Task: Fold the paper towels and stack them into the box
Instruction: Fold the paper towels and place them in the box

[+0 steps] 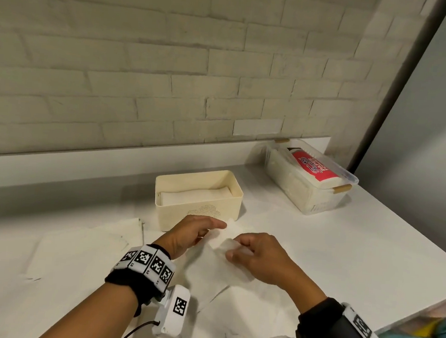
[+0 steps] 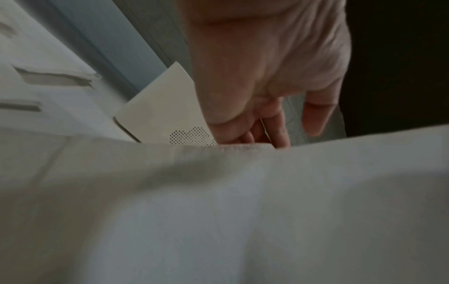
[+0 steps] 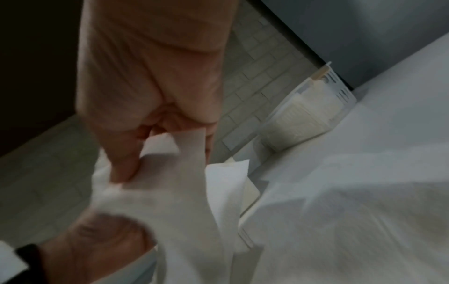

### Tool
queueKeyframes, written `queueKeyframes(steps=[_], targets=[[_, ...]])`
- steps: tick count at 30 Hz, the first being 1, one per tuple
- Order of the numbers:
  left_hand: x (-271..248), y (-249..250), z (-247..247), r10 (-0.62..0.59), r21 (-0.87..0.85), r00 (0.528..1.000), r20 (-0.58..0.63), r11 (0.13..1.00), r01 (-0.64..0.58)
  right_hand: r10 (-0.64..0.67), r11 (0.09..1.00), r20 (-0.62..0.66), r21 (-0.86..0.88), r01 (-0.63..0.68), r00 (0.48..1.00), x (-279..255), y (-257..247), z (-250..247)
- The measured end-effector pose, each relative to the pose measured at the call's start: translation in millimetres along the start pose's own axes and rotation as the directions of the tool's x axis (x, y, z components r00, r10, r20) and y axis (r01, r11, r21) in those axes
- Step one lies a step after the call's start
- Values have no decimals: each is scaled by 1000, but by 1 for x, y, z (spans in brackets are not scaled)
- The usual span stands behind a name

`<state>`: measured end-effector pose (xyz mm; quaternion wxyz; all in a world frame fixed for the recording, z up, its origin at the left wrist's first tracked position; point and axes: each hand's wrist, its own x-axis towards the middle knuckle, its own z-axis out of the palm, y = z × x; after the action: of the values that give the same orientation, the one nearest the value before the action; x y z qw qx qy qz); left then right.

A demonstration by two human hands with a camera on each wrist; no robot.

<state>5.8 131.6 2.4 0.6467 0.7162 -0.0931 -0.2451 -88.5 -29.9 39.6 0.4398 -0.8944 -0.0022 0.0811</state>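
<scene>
Pinching a paper towel [image 1: 219, 258] edge between thumb and fingers, right hand [image 1: 259, 258]; left hand [image 1: 189, 236], fingers loosely curled, touches its 10 o'clock side. Cream box [image 1: 200, 212] at 12 o'clock holds folded towels [image 1: 196, 196].

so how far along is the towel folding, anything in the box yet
Partly done. The cream box already holds at least one folded towel. In hand: the right hand pinches the edge of a paper towel in front of the box, and the left hand is on it too. Left: loose sheets lie flat on the counter, unfolded.
</scene>
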Motion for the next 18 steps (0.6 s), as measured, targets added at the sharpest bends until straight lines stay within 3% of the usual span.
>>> queueKeyframes(steps=[4,7,9,12,15,18], targets=[[2,4,-5,98,-19,990,-104,995,-101,-93,996,269,30,88,959,-15,-20,-11],[4,9,-4,165,-34,971,-171,984,-174,-139,988,315,113,108,939,-16,-36,-23],[4,14,-2,198,-103,963,-183,970,-219,-136,988,232,109,113,963,-10,-41,-29],[1,22,6,226,-173,961,-162,952,-253,-74,993,-9,88,75,997,8,-37,-33],[-2,27,13,242,-163,962,-128,952,-261,3,992,-191,123,21,981,23,-29,-31],[-4,27,16,249,-142,962,-111,954,-263,49,992,-292,124,-13,955,32,-20,-28]])
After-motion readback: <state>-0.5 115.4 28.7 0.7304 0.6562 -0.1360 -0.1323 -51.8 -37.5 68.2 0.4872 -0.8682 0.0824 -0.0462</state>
